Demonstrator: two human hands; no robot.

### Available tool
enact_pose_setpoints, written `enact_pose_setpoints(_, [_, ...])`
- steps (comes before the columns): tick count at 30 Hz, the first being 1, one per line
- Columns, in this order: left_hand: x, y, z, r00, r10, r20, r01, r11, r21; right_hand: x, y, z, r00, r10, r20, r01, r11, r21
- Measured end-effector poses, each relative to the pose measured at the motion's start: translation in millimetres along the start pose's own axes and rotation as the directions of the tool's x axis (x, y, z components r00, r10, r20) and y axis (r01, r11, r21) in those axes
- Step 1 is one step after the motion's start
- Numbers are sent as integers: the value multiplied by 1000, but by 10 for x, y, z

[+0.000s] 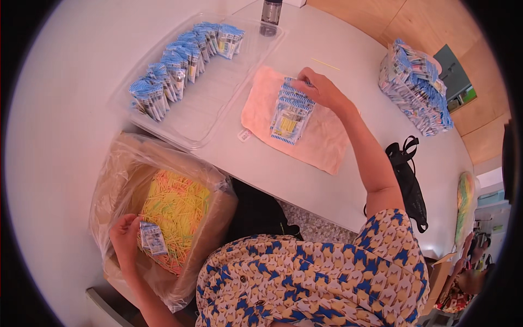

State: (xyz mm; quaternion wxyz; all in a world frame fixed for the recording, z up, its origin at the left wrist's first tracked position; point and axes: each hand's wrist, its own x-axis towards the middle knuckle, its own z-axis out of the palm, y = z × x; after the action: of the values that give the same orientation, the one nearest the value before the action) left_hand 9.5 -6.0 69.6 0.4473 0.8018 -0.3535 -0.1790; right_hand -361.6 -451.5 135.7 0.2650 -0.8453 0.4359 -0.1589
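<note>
My left hand (124, 235) is over a plastic-lined cardboard box (117, 180) at the lower left. Its closed fingers pinch the end of a small blue-and-white packet (153, 238), held above a heap of thin yellow, orange and green sticks (180, 204). On a pink cloth (321, 147) lies an overlapping pile of similar packets (290, 121), blue-striped at their ends. My right hand (320, 87) reaches to the far end of this pile, its fingers curled onto the top packet's edge; the fingertips are partly hidden.
A clear plastic tray (218, 103) at the far left carries rows of upright packets (174, 71). At the right stands a clear bin (406, 101) heaped with packets, with a black bag (408, 182) nearer me. One yellow stick (325, 64) and a dark-topped bottle (270, 16) are farther back.
</note>
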Motion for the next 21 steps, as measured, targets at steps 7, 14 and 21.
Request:
enact_pose_setpoints(7, [112, 554, 612, 982, 145, 118, -150, 988, 38, -383, -240, 192, 955, -289, -62, 254, 910, -329])
enact_pose_setpoints(14, [113, 329, 723, 938, 285, 200, -324, 924, 204, -382, -342, 297, 987, -155, 34, 158, 931, -329])
enact_pose_setpoints(21, [-334, -393, 107, 989, 22, -146, -17, 999, 34, -86, -757, -582, 956, -256, -141, 291, 776, 559])
